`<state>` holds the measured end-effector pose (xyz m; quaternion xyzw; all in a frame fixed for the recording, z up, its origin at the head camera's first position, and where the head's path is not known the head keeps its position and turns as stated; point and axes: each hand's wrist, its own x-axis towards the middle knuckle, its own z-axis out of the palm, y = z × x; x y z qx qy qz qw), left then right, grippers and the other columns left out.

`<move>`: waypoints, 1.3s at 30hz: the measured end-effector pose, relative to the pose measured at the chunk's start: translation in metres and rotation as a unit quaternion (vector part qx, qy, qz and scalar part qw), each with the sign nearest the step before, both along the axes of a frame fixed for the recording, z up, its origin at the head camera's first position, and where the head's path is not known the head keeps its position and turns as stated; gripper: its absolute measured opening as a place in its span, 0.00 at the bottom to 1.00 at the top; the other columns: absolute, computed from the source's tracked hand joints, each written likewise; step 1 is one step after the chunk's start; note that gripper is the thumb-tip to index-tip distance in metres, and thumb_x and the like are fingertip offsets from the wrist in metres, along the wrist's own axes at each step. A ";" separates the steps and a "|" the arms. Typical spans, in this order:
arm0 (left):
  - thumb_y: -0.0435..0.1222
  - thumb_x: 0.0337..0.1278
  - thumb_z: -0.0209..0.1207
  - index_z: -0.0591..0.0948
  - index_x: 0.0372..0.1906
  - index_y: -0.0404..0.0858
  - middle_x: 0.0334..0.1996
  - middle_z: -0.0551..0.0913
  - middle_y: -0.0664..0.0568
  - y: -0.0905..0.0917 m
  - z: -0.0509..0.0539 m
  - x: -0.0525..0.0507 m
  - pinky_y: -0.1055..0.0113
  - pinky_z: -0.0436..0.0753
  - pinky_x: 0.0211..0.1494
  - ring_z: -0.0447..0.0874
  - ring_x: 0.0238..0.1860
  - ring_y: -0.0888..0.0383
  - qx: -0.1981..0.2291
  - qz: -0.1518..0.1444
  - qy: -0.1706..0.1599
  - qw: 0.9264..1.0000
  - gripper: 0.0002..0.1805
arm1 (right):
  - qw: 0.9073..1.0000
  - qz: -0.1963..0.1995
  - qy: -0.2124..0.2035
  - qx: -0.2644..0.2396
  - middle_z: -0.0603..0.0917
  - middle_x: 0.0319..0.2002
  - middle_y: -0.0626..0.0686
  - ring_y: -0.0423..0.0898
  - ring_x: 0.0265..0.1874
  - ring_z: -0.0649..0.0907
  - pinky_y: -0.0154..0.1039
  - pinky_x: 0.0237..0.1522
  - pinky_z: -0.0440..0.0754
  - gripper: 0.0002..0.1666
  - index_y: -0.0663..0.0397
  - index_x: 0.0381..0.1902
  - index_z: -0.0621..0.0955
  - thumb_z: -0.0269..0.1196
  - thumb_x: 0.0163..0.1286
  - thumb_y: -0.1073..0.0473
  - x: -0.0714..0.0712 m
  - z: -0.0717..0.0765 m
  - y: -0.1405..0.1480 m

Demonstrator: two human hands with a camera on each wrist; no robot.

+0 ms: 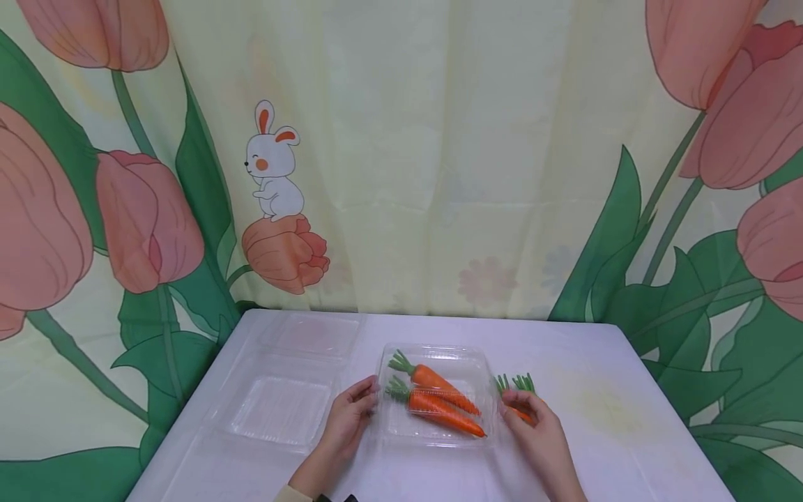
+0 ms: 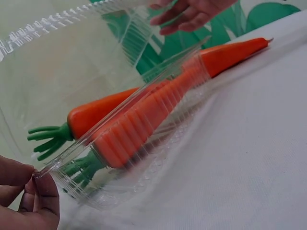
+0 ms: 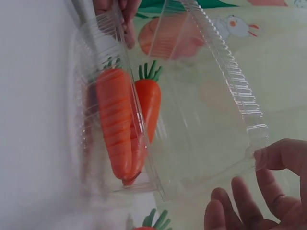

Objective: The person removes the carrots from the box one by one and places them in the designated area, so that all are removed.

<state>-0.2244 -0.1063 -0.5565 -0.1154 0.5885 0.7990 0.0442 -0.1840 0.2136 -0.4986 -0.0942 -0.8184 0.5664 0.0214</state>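
Two orange carrots with green tops lie in a clear plastic box. Its hinged clear lid stands raised in both wrist views. My left hand pinches the box's rim at its left side between thumb and fingers. On the other side, my right hand pinches a corner of the lid with thumb and index finger, the other fingers spread. Partly behind the right hand are more carrots, their green tops showing.
Another clear plastic container, its lid part folded back, lies at the left on the white table. A curtain printed with tulips and a rabbit hangs behind the table's far edge.
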 end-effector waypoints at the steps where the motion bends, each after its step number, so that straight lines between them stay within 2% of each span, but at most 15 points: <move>1: 0.25 0.66 0.59 0.69 0.71 0.24 0.47 0.83 0.52 0.000 0.000 0.000 0.71 0.80 0.45 0.79 0.45 0.61 -0.001 0.000 0.001 1.000 0.29 | 1.000 -0.006 -0.002 -0.006 0.83 0.59 0.56 0.39 0.53 0.81 0.27 0.49 0.81 0.17 0.59 0.57 0.80 0.64 0.74 0.60 -0.001 0.002 -0.001; 6: 0.23 0.67 0.57 0.69 0.70 0.22 0.47 0.83 0.50 0.001 0.000 0.001 0.71 0.83 0.46 0.81 0.43 0.60 0.002 0.000 0.005 1.000 0.28 | 0.999 -0.028 -0.004 -0.032 0.81 0.61 0.56 0.49 0.59 0.78 0.25 0.50 0.80 0.17 0.58 0.58 0.80 0.58 0.79 0.56 -0.009 0.016 -0.007; 9: 0.22 0.67 0.57 0.70 0.70 0.22 0.47 0.84 0.49 0.001 0.001 0.002 0.71 0.83 0.46 0.81 0.43 0.60 0.000 -0.001 0.004 1.000 0.27 | 0.999 -0.029 0.002 -0.041 0.81 0.62 0.56 0.49 0.61 0.77 0.20 0.50 0.75 0.19 0.58 0.59 0.80 0.55 0.81 0.52 -0.013 0.023 -0.010; 14: 0.22 0.67 0.57 0.70 0.70 0.23 0.48 0.83 0.48 0.001 0.001 0.003 0.71 0.83 0.46 0.80 0.43 0.60 -0.007 -0.003 0.007 1.000 0.27 | 0.999 -0.015 0.018 -0.045 0.79 0.65 0.56 0.48 0.63 0.74 0.21 0.54 0.73 0.29 0.58 0.61 0.78 0.46 0.84 0.42 -0.021 0.031 -0.011; 20: 0.22 0.68 0.57 0.70 0.71 0.23 0.50 0.82 0.46 0.001 -0.001 0.003 0.71 0.83 0.46 0.80 0.44 0.60 -0.009 -0.005 0.003 1.000 0.27 | 0.997 0.004 0.066 -0.048 0.77 0.65 0.57 0.48 0.64 0.72 0.18 0.53 0.71 0.36 0.59 0.63 0.77 0.40 0.84 0.37 -0.032 0.035 -0.009; 28: 0.23 0.66 0.58 0.70 0.70 0.23 0.48 0.83 0.47 0.000 -0.001 0.004 0.71 0.83 0.46 0.80 0.43 0.60 -0.006 -0.013 0.006 1.000 0.28 | 0.991 0.024 0.097 -0.093 0.75 0.65 0.56 0.43 0.61 0.72 0.25 0.57 0.73 0.39 0.60 0.65 0.73 0.33 0.84 0.35 -0.052 0.037 -0.008; 31: 0.24 0.67 0.58 0.71 0.71 0.25 0.50 0.82 0.46 0.000 0.001 0.003 0.69 0.84 0.48 0.80 0.45 0.59 -0.012 -0.012 -0.004 1.000 0.28 | 0.989 0.034 0.107 -0.098 0.74 0.65 0.57 0.43 0.61 0.72 0.30 0.58 0.72 0.41 0.59 0.67 0.73 0.31 0.84 0.35 -0.058 0.035 -0.008; 36: 0.25 0.69 0.58 0.72 0.72 0.28 0.54 0.81 0.44 -0.002 0.002 0.002 0.67 0.84 0.51 0.79 0.47 0.56 -0.021 -0.010 -0.031 0.999 0.27 | 0.989 0.044 0.104 -0.092 0.73 0.69 0.60 0.48 0.66 0.71 0.34 0.60 0.70 0.41 0.57 0.71 0.71 0.30 0.83 0.34 -0.067 0.026 -0.009; 39: 0.25 0.68 0.58 0.72 0.71 0.28 0.52 0.81 0.44 -0.002 0.001 0.003 0.68 0.84 0.50 0.79 0.46 0.56 -0.017 -0.008 -0.030 0.999 0.27 | 0.990 0.052 0.098 -0.082 0.72 0.71 0.60 0.52 0.69 0.70 0.36 0.61 0.70 0.40 0.56 0.73 0.69 0.30 0.84 0.35 -0.071 0.020 -0.009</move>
